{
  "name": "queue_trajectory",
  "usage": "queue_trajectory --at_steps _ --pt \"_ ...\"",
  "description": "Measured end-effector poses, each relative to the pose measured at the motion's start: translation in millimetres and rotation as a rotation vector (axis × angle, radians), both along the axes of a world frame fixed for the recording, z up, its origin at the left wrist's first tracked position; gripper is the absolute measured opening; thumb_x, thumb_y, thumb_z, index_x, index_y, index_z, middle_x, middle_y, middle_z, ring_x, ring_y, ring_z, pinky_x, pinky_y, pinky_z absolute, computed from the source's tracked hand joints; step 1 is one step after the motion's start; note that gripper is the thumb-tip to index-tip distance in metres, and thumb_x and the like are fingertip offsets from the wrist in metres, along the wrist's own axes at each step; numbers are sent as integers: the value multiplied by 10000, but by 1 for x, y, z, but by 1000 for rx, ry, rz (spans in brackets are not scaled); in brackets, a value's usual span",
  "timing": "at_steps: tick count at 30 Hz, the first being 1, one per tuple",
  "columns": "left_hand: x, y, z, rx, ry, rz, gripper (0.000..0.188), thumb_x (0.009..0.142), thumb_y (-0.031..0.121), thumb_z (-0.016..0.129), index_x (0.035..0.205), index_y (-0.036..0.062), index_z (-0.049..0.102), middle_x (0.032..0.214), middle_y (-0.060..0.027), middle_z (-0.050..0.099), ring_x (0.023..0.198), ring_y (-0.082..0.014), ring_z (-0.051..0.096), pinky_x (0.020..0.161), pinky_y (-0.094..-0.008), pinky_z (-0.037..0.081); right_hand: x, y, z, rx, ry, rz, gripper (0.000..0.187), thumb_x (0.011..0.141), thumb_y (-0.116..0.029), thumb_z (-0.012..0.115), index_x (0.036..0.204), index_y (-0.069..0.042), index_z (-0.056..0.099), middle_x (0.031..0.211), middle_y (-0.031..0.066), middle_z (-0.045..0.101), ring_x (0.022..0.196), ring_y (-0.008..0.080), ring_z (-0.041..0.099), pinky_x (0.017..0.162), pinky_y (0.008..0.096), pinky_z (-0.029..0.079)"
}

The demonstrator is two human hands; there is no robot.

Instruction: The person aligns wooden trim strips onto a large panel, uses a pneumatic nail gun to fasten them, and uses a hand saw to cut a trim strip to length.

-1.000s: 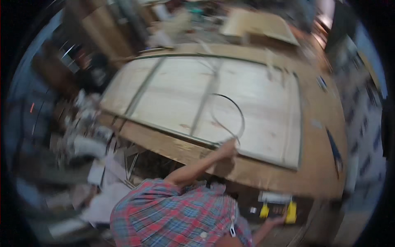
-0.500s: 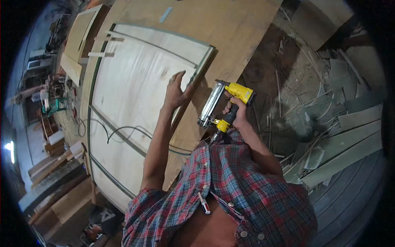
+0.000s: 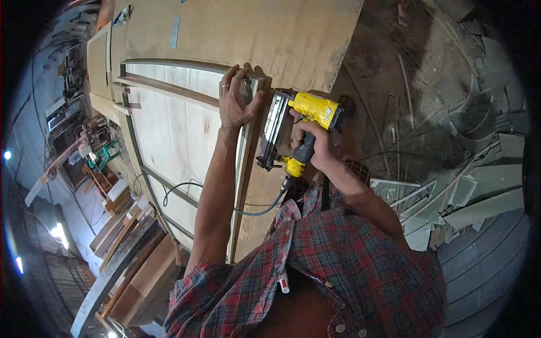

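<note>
My right hand [image 3: 316, 143] is wrapped round the black grip of a yellow pneumatic nail gun [image 3: 316, 108]. The gun's nose is close to the outer side of a wooden panel frame [image 3: 246, 160], near its far right corner; whether they touch, I cannot tell. At that corner my left hand [image 3: 234, 104] grips the frame, fingers over the far side and thumb on the right edge. A wooden strip [image 3: 169, 92] runs from under that hand across the pale panel [image 3: 174, 132]. An air hose [image 3: 256, 214] leaves the gun's base and crosses the panel.
Beneath the frame lies a large plywood sheet [image 3: 270, 34], with a small blue-grey strip [image 3: 175, 32] on it. Board offcuts [image 3: 484, 197] and debris cover the floor at right. Stacked boards [image 3: 143, 270] stand at lower left, beside a cluttered workshop area.
My left hand has moved from above the panel onto the frame's corner. The nail gun has moved left, closer to that corner. The view has shifted.
</note>
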State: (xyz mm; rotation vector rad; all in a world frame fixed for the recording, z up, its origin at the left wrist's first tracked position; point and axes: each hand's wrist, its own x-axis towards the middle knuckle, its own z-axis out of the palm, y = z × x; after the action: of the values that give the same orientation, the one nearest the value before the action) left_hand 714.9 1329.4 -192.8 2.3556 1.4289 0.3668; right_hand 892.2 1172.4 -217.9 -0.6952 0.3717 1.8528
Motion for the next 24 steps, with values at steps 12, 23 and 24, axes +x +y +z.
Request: queue_trajectory --at_steps 12,23,24 --pt "-5 -5 -8 5 -93 -12 544 791 295 652 1264 35 587 1312 -226 515 1196 -390 503 1018 -454 396 8 10 15 -32 41 -8 521 873 -198 551 1338 29 488 638 33 506 580 156 515 621 313 449" --pt "0 -9 -12 68 9 -14 510 821 209 485 1282 22 599 1380 -203 531 1104 -343 543 982 -404 369 2 6 10 -23 142 30 573 896 -209 491 1406 36 399 670 15 462 577 142 441 652 334 401" --pt "-1 -9 -12 49 25 3 510 821 209 485 1282 22 599 1380 -203 531 1104 -343 543 982 -404 369 3 6 9 -14 151 18 573 896 -210 491 1405 37 399 669 16 462 573 142 439 653 336 402"
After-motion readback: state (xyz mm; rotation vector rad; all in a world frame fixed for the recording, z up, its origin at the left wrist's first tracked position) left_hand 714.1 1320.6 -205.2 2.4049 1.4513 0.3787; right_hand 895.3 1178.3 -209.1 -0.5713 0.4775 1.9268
